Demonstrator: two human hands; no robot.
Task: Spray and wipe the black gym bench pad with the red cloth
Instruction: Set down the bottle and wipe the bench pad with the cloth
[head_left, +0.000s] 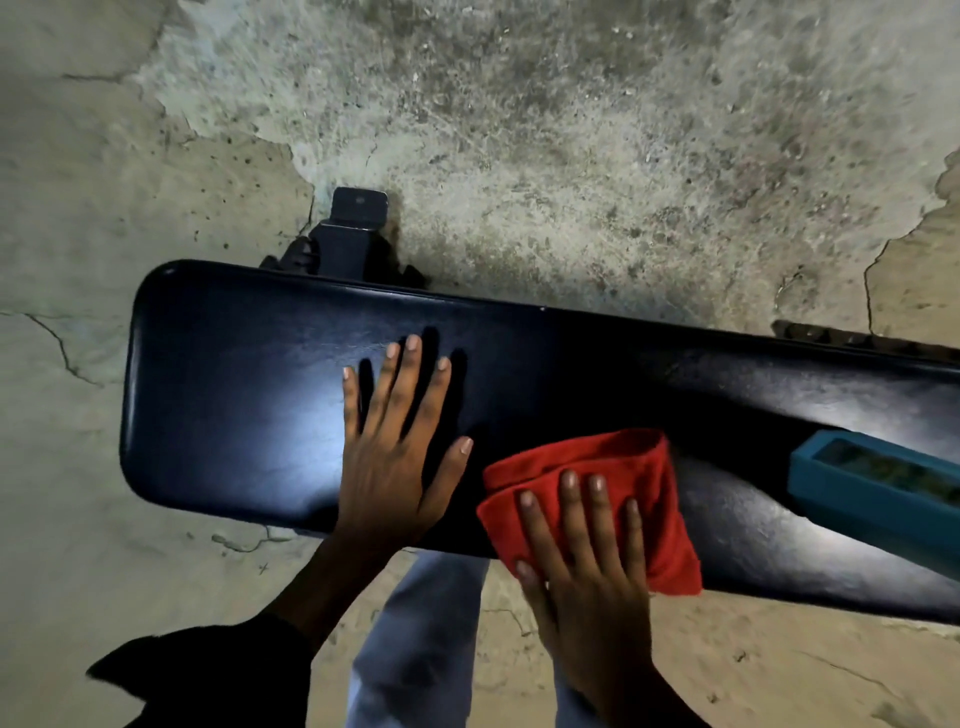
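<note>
The black gym bench pad (249, 395) runs across the view from left to right, glossy and lit. My left hand (395, 447) lies flat on the pad near its middle, fingers spread, holding nothing. To its right, the folded red cloth (623, 467) rests on the pad's near edge. My right hand (587, 561) presses down on the cloth with its fingers on top. No spray bottle can be clearly made out.
A blue box-like object (872, 483) lies on the pad at the right. The bench's dark metal frame foot (353, 228) sticks out behind the pad. Cracked concrete floor (519, 130) surrounds the bench. My legs in light trousers (415, 639) stand at the near side.
</note>
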